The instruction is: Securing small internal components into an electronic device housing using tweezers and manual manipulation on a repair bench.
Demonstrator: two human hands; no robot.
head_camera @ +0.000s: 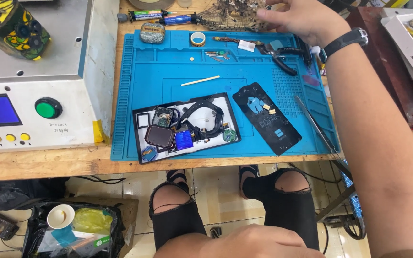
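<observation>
My right hand (296,19) reaches across to the far edge of the bench, its fingers apart at the side of a small rigged model (230,13) made of fine netting. A black watch (346,42) is on that wrist. My left hand (247,241) rests low on my lap with its back to the camera; its fingers are hidden. On the blue work mat (168,76) lies a black-rimmed tray (225,102) holding smartwatch parts, a strap and small screens. A black card (266,117) with small parts lies beside it.
A wooden stick (200,80), tape roll (198,38), tweezers (218,56) and black pliers (280,57) lie on the mat. Long metal tweezers (316,126) lie at its right edge. A machine with a green button (48,107) stands left. A white tray (407,33) sits far right.
</observation>
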